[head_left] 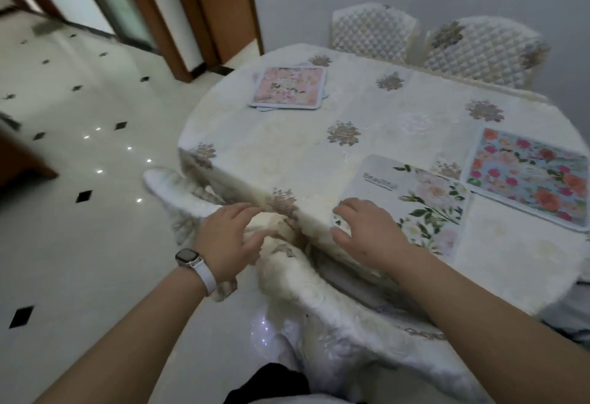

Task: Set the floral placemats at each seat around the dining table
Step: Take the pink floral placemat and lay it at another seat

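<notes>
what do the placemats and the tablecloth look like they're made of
White placemat and blue placemat: probably thin plastic or vinyl. They have smooth printed faces, rounded corners and crisp edges, and they lie flat. The pink stack looks the same.
Tablecloth: soft fabric, seemingly plush, with what look like embroidered gold flowers. It drapes and bunches at the edge.

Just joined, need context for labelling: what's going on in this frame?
A person is laying floral placemats on a dining table covered by a cream tablecloth. Their right hand rests on a white floral placemat at the near edge. The left hand touches the tablecloth's edge beside it. A rose-patterned placemat lies to the right, and a small stack of pink placemats sits at the far side, not yet set out.
</notes>
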`<state>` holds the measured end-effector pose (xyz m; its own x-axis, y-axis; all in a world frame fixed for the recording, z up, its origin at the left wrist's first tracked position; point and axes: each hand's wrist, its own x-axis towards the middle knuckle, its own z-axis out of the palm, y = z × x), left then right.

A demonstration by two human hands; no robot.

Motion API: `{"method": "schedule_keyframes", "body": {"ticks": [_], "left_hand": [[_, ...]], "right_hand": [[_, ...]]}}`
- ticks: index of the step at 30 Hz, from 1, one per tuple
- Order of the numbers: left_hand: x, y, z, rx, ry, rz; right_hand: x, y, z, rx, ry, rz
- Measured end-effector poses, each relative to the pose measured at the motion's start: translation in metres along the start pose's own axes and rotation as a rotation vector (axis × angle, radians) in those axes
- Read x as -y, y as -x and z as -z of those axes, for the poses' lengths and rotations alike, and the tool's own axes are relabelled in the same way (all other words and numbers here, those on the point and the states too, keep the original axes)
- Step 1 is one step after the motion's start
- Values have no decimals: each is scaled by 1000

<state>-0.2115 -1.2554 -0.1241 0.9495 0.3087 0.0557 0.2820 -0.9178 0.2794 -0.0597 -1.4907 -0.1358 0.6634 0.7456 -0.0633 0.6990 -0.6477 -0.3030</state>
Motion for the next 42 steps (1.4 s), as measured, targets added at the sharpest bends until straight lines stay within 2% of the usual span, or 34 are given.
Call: {"method": "schedule_keyframes", "body": {"ticks": [4,10,23,32,42], "left_hand": [[46,31,13,-18,-33,125],[133,67,32,-11,-93,139],[414,135,115,-92,-123,290],[506,114,135,-163,-72,315],[629,29,144,-87,-123,331]], "right_hand": [[59,-24,-7,18,45,122],[154,-75,-33,102,97,260],[403,-214,-99,143,170,304],[500,-295,-113,118,216,395],[550,-436,-157,146,135,372]]}}
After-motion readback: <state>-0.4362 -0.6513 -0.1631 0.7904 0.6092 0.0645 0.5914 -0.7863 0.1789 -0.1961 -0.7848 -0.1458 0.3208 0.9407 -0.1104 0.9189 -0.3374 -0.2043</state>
